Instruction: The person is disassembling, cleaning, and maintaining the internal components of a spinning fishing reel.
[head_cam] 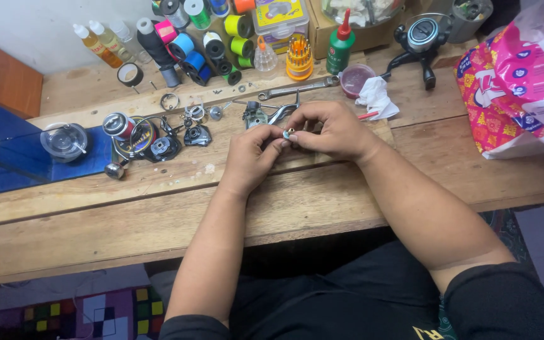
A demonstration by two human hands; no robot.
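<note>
My left hand and my right hand meet over the wooden workbench, fingertips pinched together on a small round metal part with a pale blue side. Just behind my hands lie a dismantled fishing reel body and a metal bail arm. More reel parts, a spool and a round knob are spread out left of my left hand.
At the back stand spools of coloured line, small bottles, a green oil bottle, a screwdriver-bit stand, a wrench, a pink cup, a crumpled tissue and a whole reel. Blue mat left; pink bag right.
</note>
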